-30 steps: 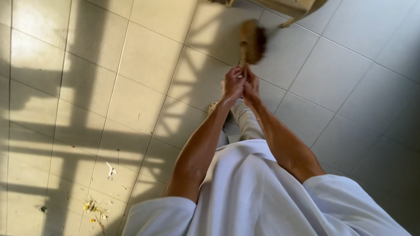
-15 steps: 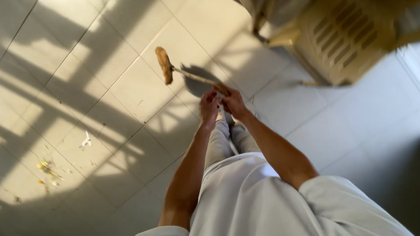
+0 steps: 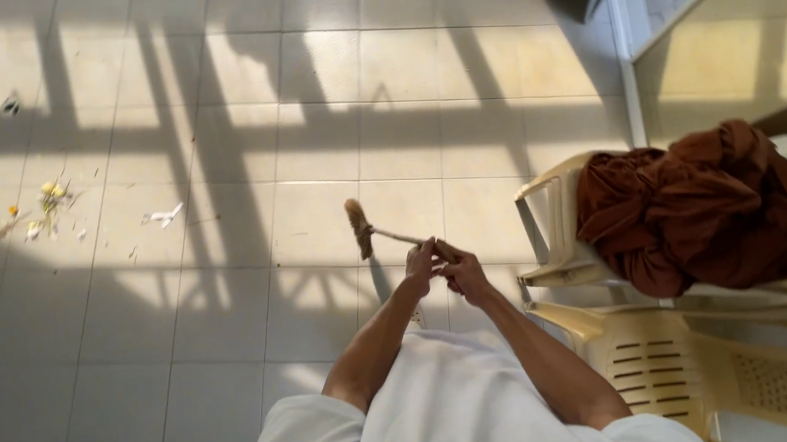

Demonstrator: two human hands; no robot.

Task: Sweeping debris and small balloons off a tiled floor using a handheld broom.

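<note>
I hold a short broom (image 3: 361,230) with both hands in front of my body. Its brown bristle head points left and rests on the pale tiled floor (image 3: 316,68). My left hand (image 3: 419,266) and my right hand (image 3: 459,270) are closed together around the thin wooden handle. Small bits of litter (image 3: 46,206) and a white scrap (image 3: 165,215) lie on the tiles to the far left, well apart from the broom head.
A cream plastic chair (image 3: 553,227) with a rust-brown cloth (image 3: 692,207) heaped on it stands close on the right. A second plastic chair (image 3: 686,366) sits in front of it. A doorway sill (image 3: 625,53) runs at the upper right.
The view has swung, so the chairs now sit on my right. The broom head has swept from ahead of me over to the left, low on the floor.
</note>
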